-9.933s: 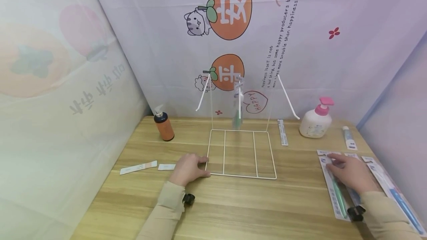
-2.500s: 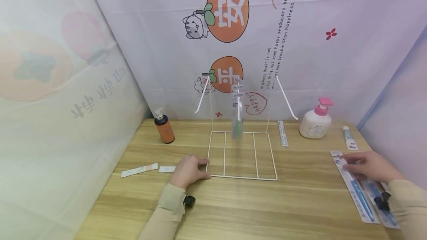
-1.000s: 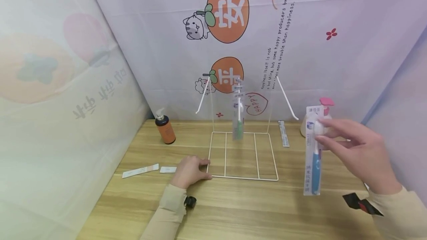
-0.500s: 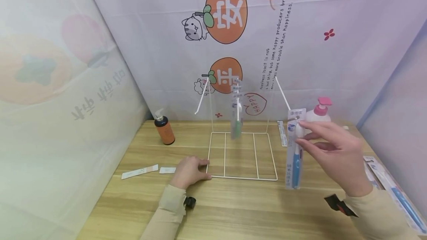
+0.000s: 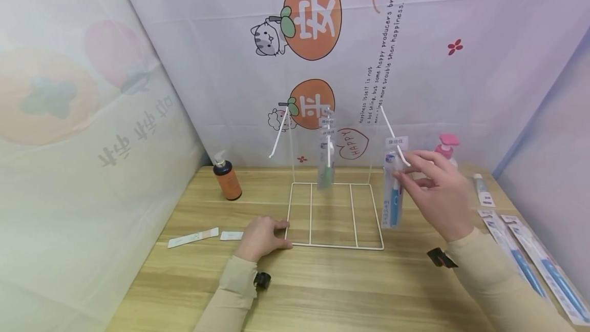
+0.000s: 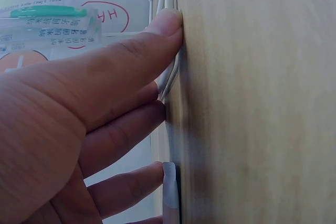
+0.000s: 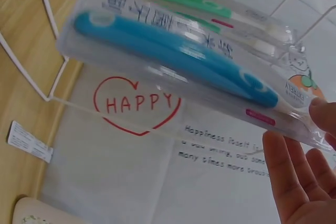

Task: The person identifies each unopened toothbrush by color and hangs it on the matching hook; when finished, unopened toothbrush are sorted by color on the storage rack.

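My left hand holds the front left corner of the white wire rack on the table; in the left wrist view the thumb presses on its wire. My right hand pinches the upper part of a packaged toothbrush with a blue handle, raised at the rack's right prong. The prong's tip shows in front of the package's upper end, while the package covers the stretch behind. In the right wrist view, the blue handle shows through clear plastic. Green-handled packaged toothbrushes hang from the middle prong.
Two more packaged toothbrushes lie at the right, near a toothpaste tube. A pink-topped pump bottle is partly behind my right hand. An orange-labelled pump bottle and thin white packets are at the left.
A green-handled toothbrush has gone from the right of the table to the middle prong. My right hand has lifted a blue-handled one and moved left to the right prong. The left hand stays put.
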Motion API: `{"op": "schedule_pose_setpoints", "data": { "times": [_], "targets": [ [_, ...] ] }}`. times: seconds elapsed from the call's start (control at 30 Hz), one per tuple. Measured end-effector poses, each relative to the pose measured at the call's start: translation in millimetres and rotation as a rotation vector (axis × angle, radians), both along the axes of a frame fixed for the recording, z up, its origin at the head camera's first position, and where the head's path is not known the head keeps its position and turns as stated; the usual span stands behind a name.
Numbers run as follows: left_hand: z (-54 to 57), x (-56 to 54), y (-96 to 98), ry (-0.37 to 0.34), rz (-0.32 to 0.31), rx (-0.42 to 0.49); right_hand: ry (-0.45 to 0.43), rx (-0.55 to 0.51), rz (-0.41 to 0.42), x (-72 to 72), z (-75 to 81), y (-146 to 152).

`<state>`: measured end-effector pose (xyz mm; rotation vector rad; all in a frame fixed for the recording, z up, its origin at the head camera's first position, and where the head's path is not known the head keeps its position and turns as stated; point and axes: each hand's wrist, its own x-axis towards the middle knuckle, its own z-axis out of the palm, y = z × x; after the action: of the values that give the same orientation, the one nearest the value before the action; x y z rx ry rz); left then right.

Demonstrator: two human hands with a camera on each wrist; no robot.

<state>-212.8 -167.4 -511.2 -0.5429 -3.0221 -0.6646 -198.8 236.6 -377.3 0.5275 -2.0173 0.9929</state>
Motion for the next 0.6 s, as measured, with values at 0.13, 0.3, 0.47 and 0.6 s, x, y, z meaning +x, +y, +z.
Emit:
{"op": "schedule_pose_setpoints", "data": {
  "times": [0.13, 0.3, 0.47, 0.6],
  "targets": [
    [-1.1, -0.5, 0.2, 0.006, -0.005, -0.009, -0.007, -0.051, -0.009, -20.1, -2.8, -3.9],
    [-0.7, -0.1, 0.6, 0.008, -0.007, -0.011, -0.018, -0.042, -0.069, -44.6, -4.5, -5.8],
    [-0.5, 0.1, 0.9, 0.005, -0.004, -0.014, -0.019, -0.041, -0.075, -66.9, -5.4, -8.2],
    [0.8, 0.8, 1.0, 0.005, 0.0, -0.015, -0.018, -0.02, -0.075, -81.0, -5.4, -9.7]
  ]
}}
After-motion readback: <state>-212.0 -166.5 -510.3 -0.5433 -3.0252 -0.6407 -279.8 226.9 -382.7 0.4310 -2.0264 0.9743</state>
